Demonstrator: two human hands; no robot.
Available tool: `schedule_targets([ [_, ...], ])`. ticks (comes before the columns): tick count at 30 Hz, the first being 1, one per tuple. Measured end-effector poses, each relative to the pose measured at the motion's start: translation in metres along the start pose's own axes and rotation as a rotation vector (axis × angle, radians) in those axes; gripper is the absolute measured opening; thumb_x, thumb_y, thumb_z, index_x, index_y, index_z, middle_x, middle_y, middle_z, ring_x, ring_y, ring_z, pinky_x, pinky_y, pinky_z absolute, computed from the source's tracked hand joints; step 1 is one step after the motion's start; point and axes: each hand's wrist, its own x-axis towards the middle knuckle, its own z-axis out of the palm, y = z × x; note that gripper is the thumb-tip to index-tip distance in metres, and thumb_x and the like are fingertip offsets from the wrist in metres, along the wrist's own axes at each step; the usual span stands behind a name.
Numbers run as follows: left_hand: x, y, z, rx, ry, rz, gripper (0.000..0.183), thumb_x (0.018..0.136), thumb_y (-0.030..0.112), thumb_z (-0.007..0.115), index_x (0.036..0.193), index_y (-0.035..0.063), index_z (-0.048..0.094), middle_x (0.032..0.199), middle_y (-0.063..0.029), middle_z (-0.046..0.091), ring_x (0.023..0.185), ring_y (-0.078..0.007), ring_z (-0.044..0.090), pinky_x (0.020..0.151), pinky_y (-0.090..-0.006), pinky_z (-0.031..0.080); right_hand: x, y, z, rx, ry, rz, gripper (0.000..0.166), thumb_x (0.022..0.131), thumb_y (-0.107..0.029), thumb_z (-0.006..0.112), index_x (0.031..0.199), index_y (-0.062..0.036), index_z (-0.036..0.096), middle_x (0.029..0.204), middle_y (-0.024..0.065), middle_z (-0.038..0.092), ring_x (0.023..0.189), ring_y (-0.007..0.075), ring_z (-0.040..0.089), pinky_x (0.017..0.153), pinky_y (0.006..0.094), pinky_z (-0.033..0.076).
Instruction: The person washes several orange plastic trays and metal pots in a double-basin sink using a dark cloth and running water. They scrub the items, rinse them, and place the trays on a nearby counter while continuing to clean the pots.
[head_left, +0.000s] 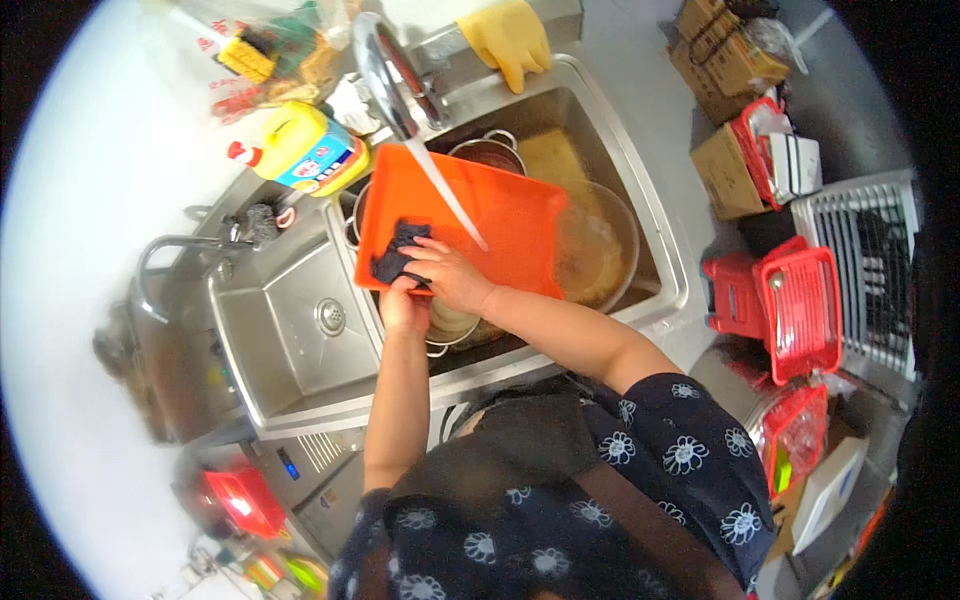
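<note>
An orange plastic tray (517, 217) is held tilted over the right sink basin. My left hand (406, 304) grips its near left edge, with the fingers partly hidden under my other hand and the rim. Pressed against the tray's inside at that corner is a dark cloth (399, 251), held under my right hand (450, 274). From the chrome faucet (390, 82) a stream of water falls onto the tray's inner face. Below the tray, the basin holds murky water, a round clear bowl (628, 247) and metal pots, one a handled pot (491, 154).
To the left is a second steel basin (289, 322) with a drain and its own faucet (154, 266). A yellow detergent jug (319, 150) stands behind the sink, and a yellow rubber glove (506, 41) drapes over the back edge. Red baskets (802, 315) and cardboard boxes (724, 169) line the right side.
</note>
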Motion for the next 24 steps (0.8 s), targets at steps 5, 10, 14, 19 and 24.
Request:
schedule_targets([
  [5, -0.006, 0.01, -0.013, -0.079, 0.044, 0.048, 0.058, 0.064, -0.005, 0.043, 0.122, 0.005, 0.043, 0.117, -0.0124, 0.052, 0.107, -0.0311, 0.053, 0.085, -0.0464, 0.048, -0.04, 0.047, -0.033, -0.184, -0.054, 0.1, 0.032, 0.069, 0.002, 0.054, 0.099, -0.0069, 0.061, 0.119, 0.0142, 0.053, 0.111, 0.0365, 0.046, 0.095, 0.0434, 0.038],
  [10, -0.018, -0.003, -0.015, -0.064, 0.067, 0.037, 0.058, 0.065, -0.008, 0.043, 0.122, 0.0039, 0.042, 0.116, -0.0122, 0.052, 0.105, -0.0314, 0.054, 0.086, -0.0478, 0.048, 0.007, 0.076, -0.046, -0.302, 0.131, 0.268, 0.036, 0.074, -0.019, 0.062, 0.109, -0.0096, 0.06, 0.126, 0.0131, 0.046, 0.109, 0.0341, 0.044, 0.093, 0.0423, 0.039],
  [14, -0.02, 0.011, -0.01, -0.014, 0.095, 0.119, 0.062, 0.064, -0.01, 0.044, 0.124, 0.0053, 0.041, 0.116, -0.0117, 0.052, 0.104, -0.0302, 0.054, 0.086, -0.0462, 0.049, 0.002, 0.093, -0.062, -0.312, 0.071, 0.469, 0.035, 0.076, -0.016, 0.059, 0.11, -0.0075, 0.059, 0.122, 0.0181, 0.048, 0.105, 0.0375, 0.047, 0.09, 0.0412, 0.041],
  [19, -0.026, 0.012, 0.004, 0.088, 0.176, 0.266, 0.062, 0.066, -0.012, 0.043, 0.125, 0.0072, 0.04, 0.115, -0.0104, 0.053, 0.102, -0.028, 0.055, 0.085, -0.0411, 0.049, -0.023, 0.083, -0.082, -0.274, -0.096, 0.899, 0.034, 0.075, -0.017, 0.057, 0.108, -0.0062, 0.059, 0.114, 0.0196, 0.052, 0.1, 0.037, 0.052, 0.085, 0.0406, 0.044],
  [24, -0.033, 0.006, 0.019, 0.176, 0.147, 0.323, 0.064, 0.067, -0.012, 0.043, 0.128, 0.009, 0.038, 0.121, -0.009, 0.049, 0.107, -0.0262, 0.052, 0.086, -0.0365, 0.047, -0.008, 0.038, -0.106, 0.108, 0.064, 0.677, 0.034, 0.071, -0.017, 0.058, 0.101, -0.0012, 0.059, 0.099, 0.0175, 0.055, 0.094, 0.0337, 0.054, 0.082, 0.0391, 0.044],
])
